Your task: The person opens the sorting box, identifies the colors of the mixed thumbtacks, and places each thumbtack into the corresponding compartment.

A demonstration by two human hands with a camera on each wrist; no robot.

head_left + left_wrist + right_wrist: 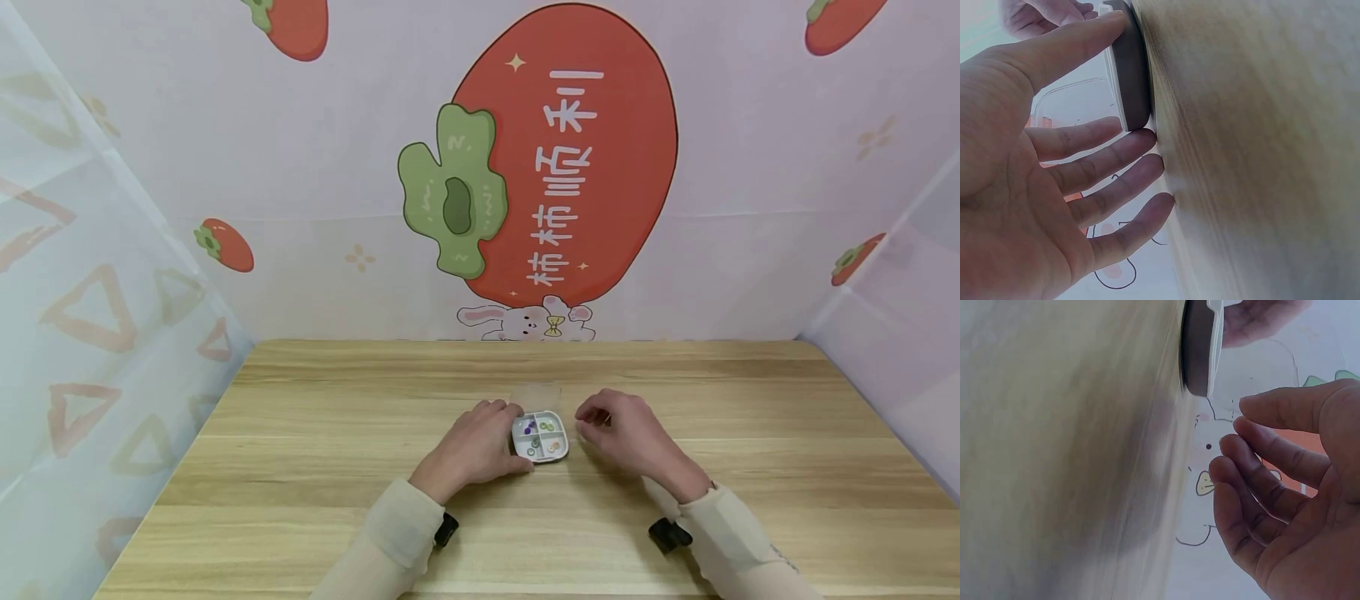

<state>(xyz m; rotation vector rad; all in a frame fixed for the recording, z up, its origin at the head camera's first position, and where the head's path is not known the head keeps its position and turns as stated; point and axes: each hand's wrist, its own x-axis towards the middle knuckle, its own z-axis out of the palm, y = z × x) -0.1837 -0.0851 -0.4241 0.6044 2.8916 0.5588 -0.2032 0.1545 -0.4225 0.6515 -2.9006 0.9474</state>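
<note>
A small white pill box (541, 451) with a dark underside lies on the table, its clear lid (537, 396) folded back at the far side. Its compartments hold tiny pieces: purple ones (528, 427) far left, yellow-green rings (547, 426) far right, grey-green rings (532, 451) near left, orange bits (554, 447) near right. My left hand (480, 444) holds the box's left end between thumb and forefinger; the other fingertips reach down to the tabletop. Just right of the box hovers my right hand (624, 431), fingers loosely curled and thumb close to the forefinger, with nothing visible between them.
The wood-grain table (337, 400) runs back to a wall sheet (360, 167) printed with a large persimmon and a rabbit. Patterned side sheets (97, 308) border the table. A dark wrist device (670, 534) sits beneath the right sleeve.
</note>
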